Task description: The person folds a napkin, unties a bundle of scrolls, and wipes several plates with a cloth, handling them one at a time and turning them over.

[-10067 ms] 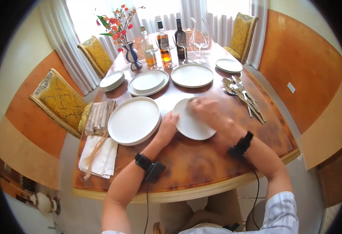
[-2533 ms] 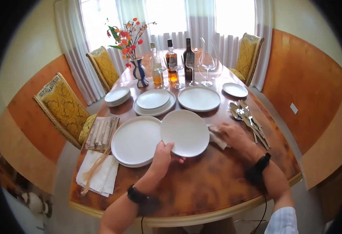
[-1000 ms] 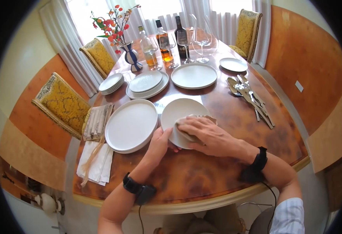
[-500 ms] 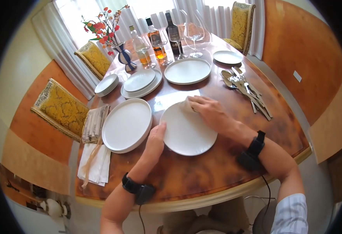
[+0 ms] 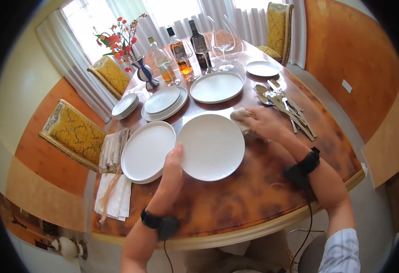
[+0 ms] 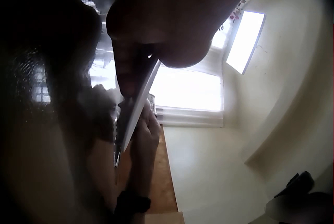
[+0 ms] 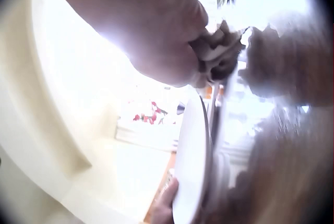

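My left hand (image 5: 176, 154) grips a round white plate (image 5: 210, 145) by its left rim and holds it tilted just above the wooden table (image 5: 235, 200). The left wrist view shows the plate's rim (image 6: 136, 104) pinched between thumb and fingers. My right hand (image 5: 256, 122) rests on the table just right of the plate's far edge, clutching a crumpled beige cloth (image 5: 238, 113). In the right wrist view the bunched cloth (image 7: 219, 52) sits in the hand beside the plate (image 7: 190, 166).
A stack of large plates (image 5: 147, 150) lies left of the held plate. Further back are more plates (image 5: 163, 101), a single large plate (image 5: 216, 86), and a small plate (image 5: 263, 68). Cutlery (image 5: 283, 107) lies at the right, with bottles (image 5: 179, 50), glasses (image 5: 222, 43), a vase (image 5: 145, 75) and napkins (image 5: 113, 148).
My right hand has drawn the cloth off the plate's far rim onto the table at the right. My left hand has raised the plate and shifted it slightly left.
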The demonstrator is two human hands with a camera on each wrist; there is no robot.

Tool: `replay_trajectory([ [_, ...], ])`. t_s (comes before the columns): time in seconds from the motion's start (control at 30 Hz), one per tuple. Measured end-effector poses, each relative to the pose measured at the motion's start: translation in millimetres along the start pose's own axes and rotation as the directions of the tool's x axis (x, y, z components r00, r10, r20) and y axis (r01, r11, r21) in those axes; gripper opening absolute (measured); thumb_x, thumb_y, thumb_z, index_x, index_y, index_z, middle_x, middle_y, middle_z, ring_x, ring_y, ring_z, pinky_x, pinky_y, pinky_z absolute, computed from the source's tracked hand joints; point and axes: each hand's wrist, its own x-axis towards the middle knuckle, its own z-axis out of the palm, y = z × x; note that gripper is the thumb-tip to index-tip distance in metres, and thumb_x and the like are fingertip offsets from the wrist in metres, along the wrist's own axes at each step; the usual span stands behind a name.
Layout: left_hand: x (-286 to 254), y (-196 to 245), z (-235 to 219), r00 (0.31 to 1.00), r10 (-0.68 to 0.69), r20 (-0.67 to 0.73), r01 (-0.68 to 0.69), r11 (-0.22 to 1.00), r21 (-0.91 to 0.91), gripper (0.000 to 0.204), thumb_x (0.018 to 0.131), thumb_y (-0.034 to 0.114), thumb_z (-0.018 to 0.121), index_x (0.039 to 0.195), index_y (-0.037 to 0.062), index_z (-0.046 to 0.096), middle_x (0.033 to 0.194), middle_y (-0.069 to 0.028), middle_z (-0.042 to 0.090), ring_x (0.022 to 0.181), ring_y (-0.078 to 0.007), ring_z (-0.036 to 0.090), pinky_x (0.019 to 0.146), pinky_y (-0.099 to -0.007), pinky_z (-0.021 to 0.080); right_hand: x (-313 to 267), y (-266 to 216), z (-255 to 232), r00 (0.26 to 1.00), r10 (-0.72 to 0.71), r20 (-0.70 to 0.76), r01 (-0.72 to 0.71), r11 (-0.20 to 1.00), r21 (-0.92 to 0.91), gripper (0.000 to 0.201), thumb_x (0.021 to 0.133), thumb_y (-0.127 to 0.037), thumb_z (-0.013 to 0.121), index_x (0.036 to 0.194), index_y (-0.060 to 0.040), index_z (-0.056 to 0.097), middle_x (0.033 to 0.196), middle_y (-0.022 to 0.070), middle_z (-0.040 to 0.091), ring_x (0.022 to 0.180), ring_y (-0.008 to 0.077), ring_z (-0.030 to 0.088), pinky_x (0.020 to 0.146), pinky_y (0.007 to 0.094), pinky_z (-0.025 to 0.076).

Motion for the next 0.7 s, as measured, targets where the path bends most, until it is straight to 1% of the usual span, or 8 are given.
replay_trajectory([
  [0.07, -3.3, 8.9, 3.4, 1.000, -0.009, 0.005, 0.009, 1.000, -0.013, 0.044, 0.113, 0.032, 0.044, 0.135, -0.0046, 0.054, 0.123, -0.0125, 0.066, 0.112, -0.0183, 0.065, 0.098, -0.0336, 0.054, 9.2, 0.1, 9.8, 0.977, 0.015, 0.215, -0.086, 0.942, 0.326, 0.042, 0.109, -0.035, 0.056, 0.129, 0.0006, 0.066, 0.097, 0.0008, 0.069, 0.076, 0.0099, 0.061, 0.069, 0.0286, 0.054],
  [0.23, 10.3, -11.2, -15.6, 0.978, 0.195, -0.070, -0.185, 0.974, 0.127, 0.050, 0.111, 0.030, 0.051, 0.148, -0.0042, 0.045, 0.137, -0.0199, 0.062, 0.122, -0.0253, 0.064, 0.107, -0.0374, 0.048, -9.6, -19.4, 25.0, 0.982, 0.058, 0.182, -0.127, 0.911, 0.393, 0.035, 0.106, -0.026, 0.062, 0.128, 0.0009, 0.063, 0.099, 0.0030, 0.068, 0.079, 0.0068, 0.060, 0.066, 0.0253, 0.052],
  [0.33, -5.4, 24.2, -1.4, 0.727, 0.546, 0.416, -0.618, 0.258, 0.742, 0.063, 0.102, 0.024, 0.063, 0.155, -0.0012, 0.037, 0.150, -0.0257, 0.051, 0.139, -0.0355, 0.051, 0.118, -0.0458, 0.038, -6.5, -19.7, 15.6, 0.989, 0.139, 0.057, -0.150, 0.911, 0.385, 0.030, 0.106, -0.023, 0.061, 0.123, 0.0006, 0.064, 0.093, 0.0019, 0.068, 0.073, 0.0058, 0.061, 0.061, 0.0239, 0.051],
  [0.47, -15.4, 25.3, 14.7, 0.685, 0.343, 0.643, -0.669, -0.056, 0.742, 0.061, 0.095, 0.015, 0.066, 0.150, -0.0027, 0.046, 0.151, -0.0284, 0.050, 0.146, -0.0408, 0.044, 0.121, -0.0516, 0.033, -2.1, -15.6, 3.0, 0.975, 0.210, 0.068, -0.218, 0.868, 0.446, 0.034, 0.108, -0.030, 0.058, 0.123, -0.0007, 0.065, 0.094, 0.0045, 0.069, 0.075, 0.0068, 0.061, 0.064, 0.0244, 0.052],
  [0.53, -9.0, 22.3, 8.9, 0.641, 0.418, 0.643, -0.684, -0.067, 0.726, 0.049, 0.098, 0.014, 0.064, 0.142, -0.0040, 0.055, 0.138, -0.0269, 0.060, 0.135, -0.0376, 0.056, 0.113, -0.0487, 0.043, -15.0, -46.5, -3.4, 0.959, 0.243, 0.143, -0.282, 0.831, 0.480, 0.037, 0.110, -0.034, 0.055, 0.124, -0.0011, 0.065, 0.098, 0.0060, 0.069, 0.078, 0.0092, 0.063, 0.067, 0.0256, 0.053],
  [0.57, -8.4, 22.3, 7.3, 0.615, 0.455, 0.644, -0.694, -0.077, 0.716, 0.043, 0.099, 0.014, 0.064, 0.137, -0.0047, 0.059, 0.132, -0.0262, 0.065, 0.129, -0.0360, 0.062, 0.109, -0.0472, 0.048, -15.4, -47.8, 2.8, 0.988, 0.157, -0.006, -0.139, 0.889, 0.436, 0.040, 0.110, -0.037, 0.054, 0.124, -0.0007, 0.064, 0.098, 0.0067, 0.069, 0.079, 0.0109, 0.063, 0.066, 0.0269, 0.053],
  [0.63, -19.7, 27.4, 8.0, 0.891, 0.272, 0.364, -0.450, 0.423, 0.786, 0.036, 0.102, 0.013, 0.059, 0.133, -0.0042, 0.062, 0.124, -0.0190, 0.071, 0.117, -0.0298, 0.069, 0.102, -0.0444, 0.053, -17.4, -51.1, 15.7, 0.955, -0.058, -0.291, 0.142, 0.951, 0.276, 0.046, 0.111, -0.042, 0.052, 0.125, 0.0000, 0.063, 0.100, 0.0081, 0.068, 0.081, 0.0141, 0.064, 0.064, 0.0295, 0.054],
  [0.7, -25.1, 24.6, 8.7, 0.953, 0.165, 0.254, -0.289, 0.748, 0.598, 0.032, 0.106, 0.013, 0.054, 0.131, -0.0042, 0.063, 0.120, -0.0142, 0.073, 0.109, -0.0235, 0.072, 0.095, -0.0401, 0.057, -18.5, -53.5, 25.3, 0.853, -0.312, -0.417, 0.252, 0.948, -0.194, 0.034, 0.108, -0.027, 0.055, 0.129, -0.0011, 0.062, 0.111, 0.0161, 0.066, 0.087, 0.0271, 0.069, 0.066, 0.0374, 0.058],
])
